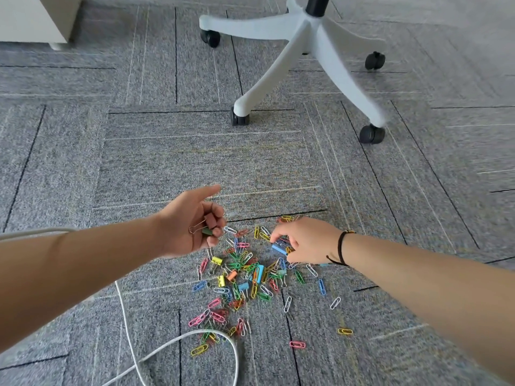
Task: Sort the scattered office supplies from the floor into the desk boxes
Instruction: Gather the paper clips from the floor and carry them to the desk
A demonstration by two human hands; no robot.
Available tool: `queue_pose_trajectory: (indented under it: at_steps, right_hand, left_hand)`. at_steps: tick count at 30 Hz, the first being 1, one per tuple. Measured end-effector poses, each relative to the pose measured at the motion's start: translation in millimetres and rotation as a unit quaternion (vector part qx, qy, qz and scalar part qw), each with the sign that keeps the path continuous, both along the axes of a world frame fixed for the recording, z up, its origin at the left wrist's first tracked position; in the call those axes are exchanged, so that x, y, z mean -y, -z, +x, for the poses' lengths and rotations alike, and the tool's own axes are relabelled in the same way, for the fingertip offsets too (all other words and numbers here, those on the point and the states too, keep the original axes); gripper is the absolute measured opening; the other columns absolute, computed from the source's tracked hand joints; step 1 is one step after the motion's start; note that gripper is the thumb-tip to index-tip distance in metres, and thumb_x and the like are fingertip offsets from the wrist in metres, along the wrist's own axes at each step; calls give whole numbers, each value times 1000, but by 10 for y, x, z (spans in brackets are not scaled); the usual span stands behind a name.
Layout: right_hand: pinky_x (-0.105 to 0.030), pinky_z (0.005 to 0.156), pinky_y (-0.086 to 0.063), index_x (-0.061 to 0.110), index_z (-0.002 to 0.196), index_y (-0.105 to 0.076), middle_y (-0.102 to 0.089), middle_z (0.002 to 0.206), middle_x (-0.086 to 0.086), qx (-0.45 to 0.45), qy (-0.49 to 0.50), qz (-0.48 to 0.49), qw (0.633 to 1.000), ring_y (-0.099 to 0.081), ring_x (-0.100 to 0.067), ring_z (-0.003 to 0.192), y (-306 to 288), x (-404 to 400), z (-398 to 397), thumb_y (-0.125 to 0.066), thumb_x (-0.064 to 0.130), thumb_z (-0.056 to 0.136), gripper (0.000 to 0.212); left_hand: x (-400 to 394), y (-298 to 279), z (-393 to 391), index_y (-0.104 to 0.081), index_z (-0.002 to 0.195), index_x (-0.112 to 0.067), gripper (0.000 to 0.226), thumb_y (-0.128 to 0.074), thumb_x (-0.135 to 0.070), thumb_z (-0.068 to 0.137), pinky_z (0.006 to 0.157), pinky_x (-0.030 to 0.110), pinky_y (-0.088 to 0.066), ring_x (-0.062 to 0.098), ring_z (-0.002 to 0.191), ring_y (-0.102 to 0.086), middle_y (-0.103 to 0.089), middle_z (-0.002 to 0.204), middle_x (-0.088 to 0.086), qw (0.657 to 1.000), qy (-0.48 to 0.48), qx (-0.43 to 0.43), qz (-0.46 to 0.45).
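The chair base [306,32] is cut off at the top edge — its far spokes smeared by blur. At upper left, a white cabinet [33,18] shows only its bottom corner. The white cable [178,338] leaves the lower edge. In the clip pile [245,277], overlapping pieces hide one another — a count is impossible.

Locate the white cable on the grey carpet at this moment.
In the head view, the white cable lies at the lower left, looping over the near edge of the pile of coloured paper clips and passing under the left forearm.
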State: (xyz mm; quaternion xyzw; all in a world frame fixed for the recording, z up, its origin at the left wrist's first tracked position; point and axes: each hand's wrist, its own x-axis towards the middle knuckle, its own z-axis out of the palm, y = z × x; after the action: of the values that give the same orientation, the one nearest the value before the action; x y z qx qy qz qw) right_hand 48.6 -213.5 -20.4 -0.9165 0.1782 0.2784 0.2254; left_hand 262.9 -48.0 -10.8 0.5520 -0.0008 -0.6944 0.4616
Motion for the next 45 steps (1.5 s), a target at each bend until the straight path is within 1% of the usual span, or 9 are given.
queue_pose_trajectory:
  at_steps: [11,15,17,21,25,29,38,42,45]
  right_hand:
    - [-36,66,-55,33,119,-52,-67,79,1,20,-24,-48,998,-62,-18,69,5,-26,62,-64,28,85,37]
    - [-31,53,-46,22,106,-60,-62,76,2,79,100,89,988,-50,-12,56,-18,-80,93,-69,32,85,25]
    - [-22,46,-35,9,102,-66,-59,79,-3,119,249,220,936,-41,-9,52,-69,-104,155,-68,26,88,23]
    - [-24,46,-16,2,97,-61,-63,90,-6,102,450,493,738,-24,-10,51,-240,-106,254,-62,25,76,31]
    - [-27,53,-32,5,97,-60,-65,94,-14,77,448,635,625,-41,-16,63,-333,-126,256,-52,25,77,30]
    - [-41,86,-52,3,100,-63,-63,96,-19,58,441,702,556,-61,-29,84,-377,-140,237,-50,26,83,32]
    - [-36,67,-52,10,78,-64,-62,80,-15,43,472,616,630,-58,-26,69,-363,-220,273,-50,49,96,46]
    - [-27,50,-36,14,68,-54,-43,54,-1,19,470,514,718,-39,-16,49,-241,-231,247,-54,35,99,38]
    - [-22,40,-26,4,92,-60,-49,55,-2,-10,411,405,817,-32,-12,39,-144,-260,178,-53,22,102,22]
  left_hand:
    - [-25,-27,-35,-57,70,-11,48,-52,-53,92,53,30,-38,19,56,-45,-54,70,9,1000,21,9,-6]
    - [-34,-49,-28,-58,69,-11,48,-53,-54,92,52,29,-39,19,56,-46,-54,72,9,1000,16,2,-3]
    - [-37,-67,-35,-59,72,-11,49,-51,-54,93,54,29,-40,19,57,-47,-55,74,10,1000,17,2,0]
    - [-29,-131,-84,-62,81,-7,53,-45,-54,97,60,31,-43,21,62,-54,-63,78,12,1000,23,2,-3]
    - [-24,-179,-116,-64,92,-3,57,-42,-55,99,61,31,-50,23,66,-60,-66,82,14,1000,24,-8,-4]
    - [-41,-201,-103,-65,98,-2,60,-41,-56,99,61,31,-52,23,68,-62,-67,83,14,1000,27,-13,-7]
    - [-71,-195,-85,-65,101,-2,61,-41,-58,98,59,30,-50,22,67,-61,-66,82,13,999,36,-5,-11]
    - [-63,-203,-95,-65,102,-1,61,-41,-57,97,58,29,-49,21,67,-59,-65,80,12,999,36,-7,-11]
    - [-50,-202,-97,-65,103,-1,61,-41,-57,98,60,30,-49,21,67,-59,-65,80,12,999,36,-5,-8]
